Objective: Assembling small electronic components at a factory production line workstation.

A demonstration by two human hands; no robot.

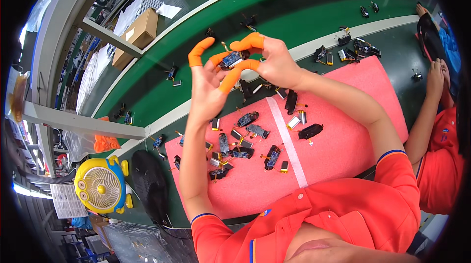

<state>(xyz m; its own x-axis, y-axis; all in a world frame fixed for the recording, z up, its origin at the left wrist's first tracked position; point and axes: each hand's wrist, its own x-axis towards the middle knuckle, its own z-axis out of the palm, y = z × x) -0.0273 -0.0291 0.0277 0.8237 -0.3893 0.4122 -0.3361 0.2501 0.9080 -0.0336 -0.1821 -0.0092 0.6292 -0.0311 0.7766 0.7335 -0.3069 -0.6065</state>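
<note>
— Up past the far edge of the pink mat [338, 157], what is held, and how?

— A small blue circuit board [230, 60], clear of the mat. My left hand [206, 86] and right hand [279, 62] are narrowed on it from either side, fingertips in orange finger cots [195, 57]; my left index finger stands away, curled. Which fingertip bears most of the load, I cannot tell.

— Principal hazard?

— A slip, in my judgement. The grip is by fingertips alone on a small, uneven part; should one side slacken first, the board could tip and drop toward the mat's far edge or the pale rail [169, 116] beyond it.

— Secondary hazard?

— Bending. A thin projection [224, 46], perhaps a lead, stands up from the board; a careless squeeze could crease or tear it.

— And upon the mat?

— Crowding toward the left edge. Loose modules [271, 157] lie close together, with my left forearm [194, 165] above that side; a low sweep might snag their wires. Right of the white strip [287, 145] lie silver cells [293, 123]; a bare board landing there might short.
</note>
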